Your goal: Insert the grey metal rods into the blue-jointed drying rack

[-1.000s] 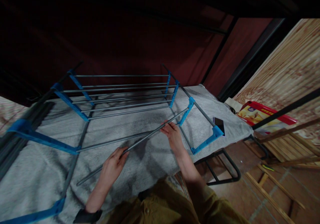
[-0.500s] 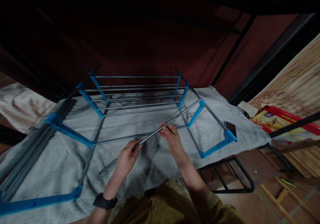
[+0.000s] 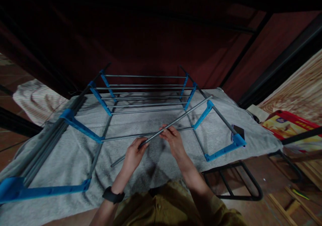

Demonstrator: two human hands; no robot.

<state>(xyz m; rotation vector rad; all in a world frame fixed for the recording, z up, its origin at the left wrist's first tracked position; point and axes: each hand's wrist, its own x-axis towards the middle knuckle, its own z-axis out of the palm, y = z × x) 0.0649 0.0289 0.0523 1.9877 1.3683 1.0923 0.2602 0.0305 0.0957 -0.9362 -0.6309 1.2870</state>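
Note:
A thin grey metal tube [image 3: 184, 115] slants across the front of a half-built rack [image 3: 148, 105] made of grey tubes and blue plastic brackets. My left hand [image 3: 136, 152] is wrapped around the tube's lower part, with its end sticking out towards the lower left. Higher up, the fingers of my right hand [image 3: 172, 138] pinch the same tube. Its far end lies close to the top of a blue bracket [image 3: 202, 114] on the right; whether they touch, I cannot tell. Behind my hands, another tube [image 3: 130, 136] spans the two sides of the rack.
A grey blanket [image 3: 67, 159] lies under the rack. Several loose grey tubes [image 3: 47, 148] are bundled along the left side. A phone [image 3: 238, 133] rests by the right front bracket. A red and yellow box [image 3: 289, 128] and a black metal frame [image 3: 233, 182] are at the right.
The tube's far end has shifted from the top of the right bracket to slightly above and past it. Both hands keep their hold; the whole view has shifted slightly.

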